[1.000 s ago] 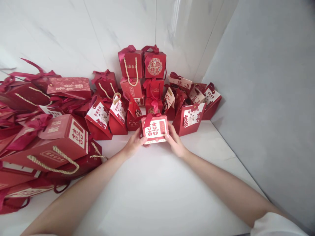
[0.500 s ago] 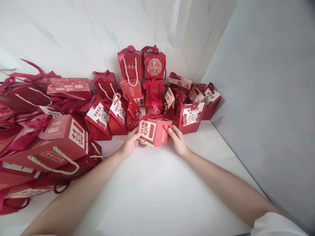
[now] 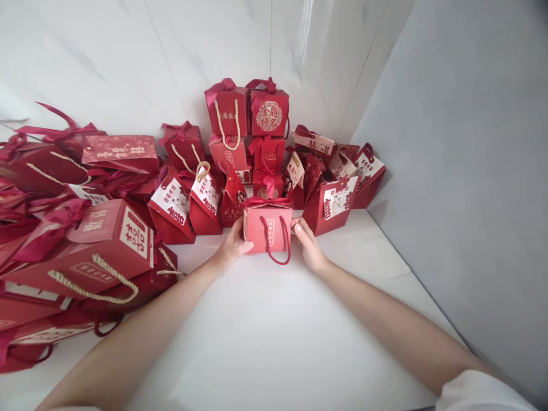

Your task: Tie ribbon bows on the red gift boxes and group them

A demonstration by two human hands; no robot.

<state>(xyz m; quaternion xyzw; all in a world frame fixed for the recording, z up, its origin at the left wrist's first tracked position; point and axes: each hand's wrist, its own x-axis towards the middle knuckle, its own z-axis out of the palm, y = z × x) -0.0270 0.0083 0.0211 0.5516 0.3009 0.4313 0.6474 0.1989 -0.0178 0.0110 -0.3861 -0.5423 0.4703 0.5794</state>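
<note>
A small red gift box [image 3: 268, 227] with a red cord handle and a ribbon on top stands on the white floor [image 3: 265, 331] in front of a heap of similar boxes. My left hand [image 3: 231, 248] grips its left side, thumb on the front face. My right hand [image 3: 309, 245] holds its right side, fingers against the edge. The plain face with the cord loop is turned toward me.
Stacked red boxes [image 3: 246, 123] lean in the wall corner behind. Red paper bags with white labels [image 3: 334, 202] stand to the right. A big pile of larger red boxes with rope handles [image 3: 98, 245] fills the left. A grey wall [image 3: 462, 142] closes the right side.
The box has been turned on the spot between both hands: a second ago its white labelled face was toward me, now the plain side with the cord handle is.
</note>
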